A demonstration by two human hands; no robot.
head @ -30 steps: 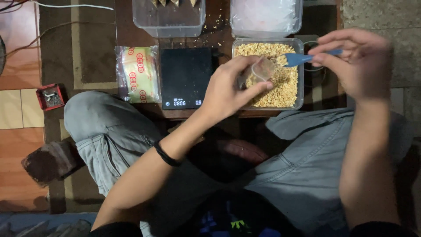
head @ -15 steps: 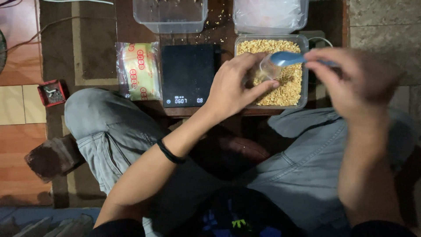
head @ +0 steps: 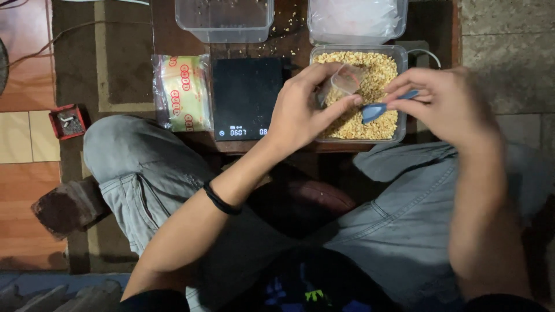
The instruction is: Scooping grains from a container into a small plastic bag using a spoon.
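Head view: left hand grasping small clear bag; right hand pinching blue scoop beside it.

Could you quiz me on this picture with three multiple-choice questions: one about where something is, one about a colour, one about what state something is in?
1. Where is the black scale?
A. Left of the tub of grain
B. Right of the tub of grain
C. On the person's lap

2. What colour is the spoon in the right hand?
A. Red
B. Blue
C. White

3. What is the left hand doing?
A. Resting flat on the knee
B. Pressing the scale
C. Holding a small clear bag over the grain

Answers: 1 A, the scale lies just left of the tub of grain. 2 B, its bowl and handle show blue. 3 C, the fingers pinch the clear bag above the tub.
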